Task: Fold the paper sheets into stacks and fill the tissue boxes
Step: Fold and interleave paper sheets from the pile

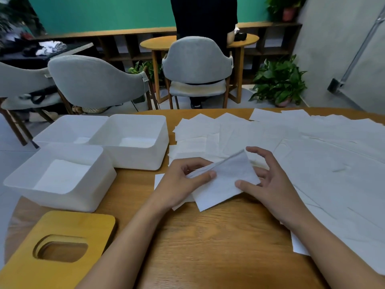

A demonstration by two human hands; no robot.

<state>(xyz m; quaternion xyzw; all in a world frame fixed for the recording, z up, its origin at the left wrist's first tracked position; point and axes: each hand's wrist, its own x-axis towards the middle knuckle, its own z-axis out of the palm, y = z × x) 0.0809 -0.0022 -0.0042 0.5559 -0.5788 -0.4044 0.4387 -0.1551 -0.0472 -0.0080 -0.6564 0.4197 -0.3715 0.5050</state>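
Creasing this cleanly calls for the left hand, which pinches the folded tissue sheet, to anchor it while the right hand (fingers spread loose, thumb resting on the near corner) squares the edges. The sheet is raised just above the table, right of the white tissue boxes.

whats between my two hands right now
In the head view, a folded paper sheet spans the gap: the left hand pinches its left edge, the right hand has its thumb on the right corner.
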